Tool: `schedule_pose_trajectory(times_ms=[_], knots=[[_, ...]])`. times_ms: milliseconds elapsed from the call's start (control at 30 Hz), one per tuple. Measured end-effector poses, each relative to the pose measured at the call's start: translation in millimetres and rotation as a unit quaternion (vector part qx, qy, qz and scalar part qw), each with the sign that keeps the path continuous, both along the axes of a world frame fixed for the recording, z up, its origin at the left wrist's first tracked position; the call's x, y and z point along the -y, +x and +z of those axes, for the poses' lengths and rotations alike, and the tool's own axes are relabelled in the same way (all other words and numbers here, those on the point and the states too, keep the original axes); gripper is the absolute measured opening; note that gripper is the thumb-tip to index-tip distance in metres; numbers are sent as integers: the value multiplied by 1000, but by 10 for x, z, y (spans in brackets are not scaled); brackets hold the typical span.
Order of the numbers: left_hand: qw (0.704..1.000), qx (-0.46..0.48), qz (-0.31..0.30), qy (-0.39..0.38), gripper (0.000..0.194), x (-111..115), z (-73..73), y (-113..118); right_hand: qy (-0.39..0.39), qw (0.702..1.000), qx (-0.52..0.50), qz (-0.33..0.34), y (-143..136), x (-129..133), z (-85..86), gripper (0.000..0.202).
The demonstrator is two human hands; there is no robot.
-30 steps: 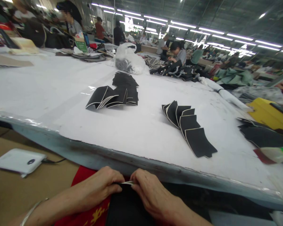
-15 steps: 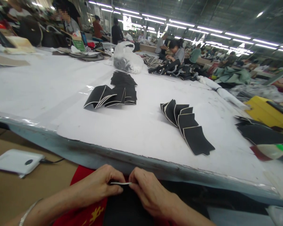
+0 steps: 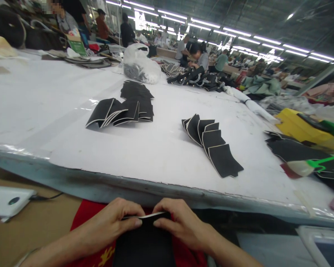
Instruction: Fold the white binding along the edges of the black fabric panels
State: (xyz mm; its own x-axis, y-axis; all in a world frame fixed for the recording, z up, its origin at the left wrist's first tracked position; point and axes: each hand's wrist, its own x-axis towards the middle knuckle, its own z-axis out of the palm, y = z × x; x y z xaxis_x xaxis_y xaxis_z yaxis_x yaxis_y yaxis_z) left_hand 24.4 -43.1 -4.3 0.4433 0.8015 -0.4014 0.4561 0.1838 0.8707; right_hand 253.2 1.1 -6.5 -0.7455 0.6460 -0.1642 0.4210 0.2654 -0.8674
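Between my hands is a black leather-like piece (image 3: pixel 144 243) with a pale cut edge along its top. My left hand (image 3: pixel 117 218) pinches the left part of that edge, thumb in front and fingers behind. At the right part, my right hand (image 3: pixel 178 222) grips the edge the same way. The piece hangs down over a red cloth (image 3: pixel 82 218) with yellow marks, just below the table's front edge. On the white table (image 3: pixel 105 152) lie a fanned row of similar black pieces (image 3: pixel 222 159) and a second group of them (image 3: pixel 100 111) further left.
A white box-shaped device (image 3: pixel 11 202) with a cable sits at lower left. To the right are a brush with a green handle (image 3: pixel 303 167), larger black sheets (image 3: pixel 292 152) and a yellow case (image 3: pixel 300 126). A filled plastic bag (image 3: pixel 141 65) stands at the back, with people beyond.
My right hand has shifted right along the piece's top edge, so the hands are further apart and more pale edge shows between them. The camera view has turned slightly right.
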Motion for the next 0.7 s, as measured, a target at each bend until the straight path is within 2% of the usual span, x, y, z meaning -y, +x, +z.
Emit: schedule_pose_trajectory(times_ms=[200, 333, 400, 533, 700], knots=[[997, -47, -30, 56, 26, 6, 38, 59, 8, 1000, -23, -6, -19, 19, -70, 7], [993, -76, -42, 84, 23, 11, -28, 138, 30, 999, -36, -4, -38, 56, -148, 6], [991, -85, -34, 95, 28, 7, -83, 176, 34, 999, -41, -14, -40, 70, -174, 6], [995, -56, -24, 84, 36, -27, -172, 213, 6, 999, -16, -30, 28, 61, -164, 17], [999, -21, -13, 29, 37, -26, -175, 104, -27, 1000, 4, -4, 205, 2, -79, 26]])
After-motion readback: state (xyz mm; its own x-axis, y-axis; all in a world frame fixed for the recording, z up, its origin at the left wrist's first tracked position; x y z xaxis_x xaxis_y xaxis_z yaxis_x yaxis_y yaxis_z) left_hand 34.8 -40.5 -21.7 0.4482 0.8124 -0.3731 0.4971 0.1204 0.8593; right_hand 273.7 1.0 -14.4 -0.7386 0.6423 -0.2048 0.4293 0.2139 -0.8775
